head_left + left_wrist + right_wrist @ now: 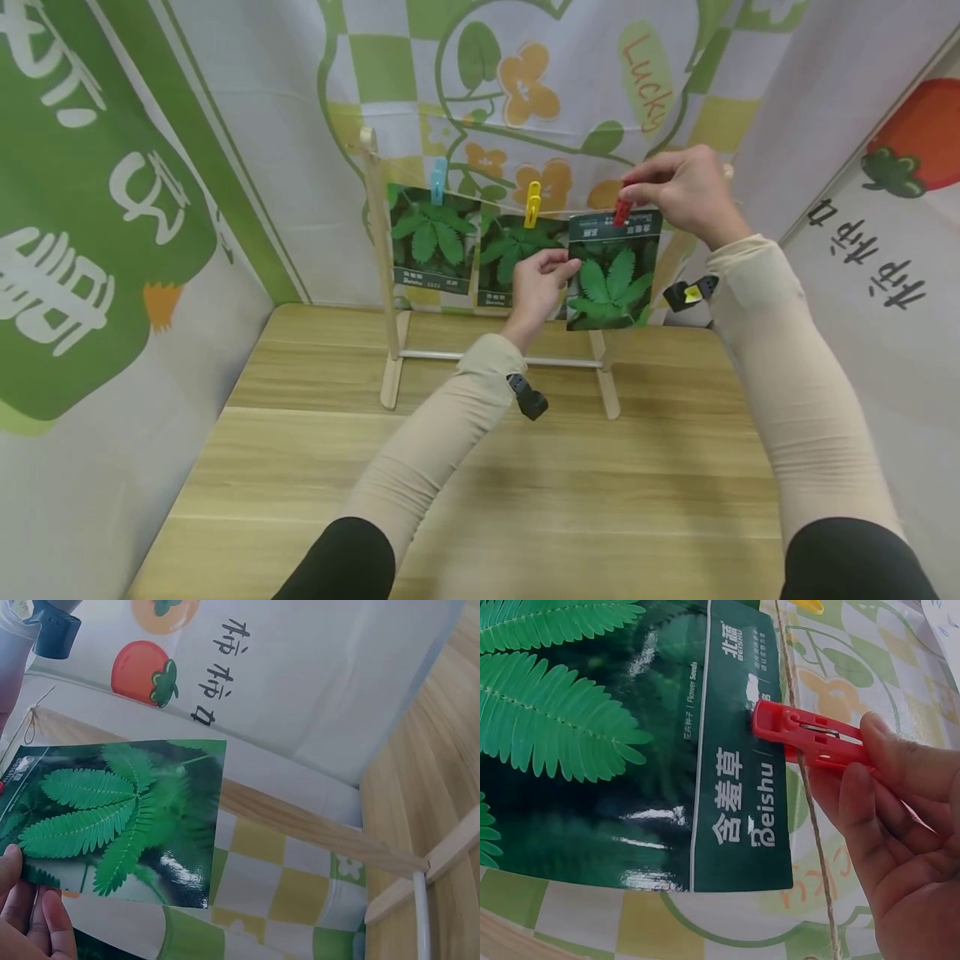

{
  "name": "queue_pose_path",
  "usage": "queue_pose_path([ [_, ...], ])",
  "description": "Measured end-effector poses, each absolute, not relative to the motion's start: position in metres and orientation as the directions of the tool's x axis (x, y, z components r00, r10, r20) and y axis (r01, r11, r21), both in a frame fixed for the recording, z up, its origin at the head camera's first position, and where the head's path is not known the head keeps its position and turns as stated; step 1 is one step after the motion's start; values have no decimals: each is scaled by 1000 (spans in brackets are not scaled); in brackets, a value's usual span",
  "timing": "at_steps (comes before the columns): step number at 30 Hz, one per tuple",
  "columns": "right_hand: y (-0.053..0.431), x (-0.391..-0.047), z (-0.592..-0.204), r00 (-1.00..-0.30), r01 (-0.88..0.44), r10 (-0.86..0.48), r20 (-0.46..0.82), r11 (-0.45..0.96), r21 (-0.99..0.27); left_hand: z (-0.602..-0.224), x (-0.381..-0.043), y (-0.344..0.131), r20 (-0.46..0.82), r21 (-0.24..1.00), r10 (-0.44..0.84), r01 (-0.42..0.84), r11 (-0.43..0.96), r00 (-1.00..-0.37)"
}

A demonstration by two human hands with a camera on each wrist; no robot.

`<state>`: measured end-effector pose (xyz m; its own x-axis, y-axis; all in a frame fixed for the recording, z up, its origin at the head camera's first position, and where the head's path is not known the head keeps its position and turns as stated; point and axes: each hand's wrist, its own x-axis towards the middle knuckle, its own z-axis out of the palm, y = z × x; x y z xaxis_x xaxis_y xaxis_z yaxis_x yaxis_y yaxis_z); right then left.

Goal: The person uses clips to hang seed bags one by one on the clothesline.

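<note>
A green flower-seed packet [613, 279] with a fern-like leaf picture hangs at the right end of a twine line [810, 802]. My right hand [686, 193] pinches the handles of a red clothespin [810, 735], whose jaws sit over the packet's top edge at the twine. At the packet's left edge, my left hand [538, 287] holds it between thumb and fingers [56, 922]. Two more seed packets hang to the left: one [433, 242] under a blue clothespin [438, 181], the other [517, 242] under a yellow clothespin [532, 204], partly covered by my left hand.
A wooden rack [381, 250] carries the twine and stands at the back of the wooden table [480, 475]. A white bar [555, 362] joins its feet. Behind it hangs a printed cloth [390, 75], with more printed panels at both sides.
</note>
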<state>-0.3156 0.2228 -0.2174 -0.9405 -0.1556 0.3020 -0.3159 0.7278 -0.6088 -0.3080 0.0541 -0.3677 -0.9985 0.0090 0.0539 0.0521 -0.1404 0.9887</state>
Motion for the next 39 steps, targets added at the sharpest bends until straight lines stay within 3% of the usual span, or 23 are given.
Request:
queue_pose_path([
  [12, 226, -316, -216, -952, -306, -233, 200, 787, -536, -367, -307, 52, 43, 993, 33, 39, -111, -999],
  [22, 226, -316, -218, -962, -271, -222, 157, 737, -619, -373, -302, 49, 81, 992, 16, 79, -102, -997],
  [39, 226, -315, -223, -956, -294, -216, 200, 708, -642, -389, -293, 39, 290, 952, -14, 290, -100, -957],
])
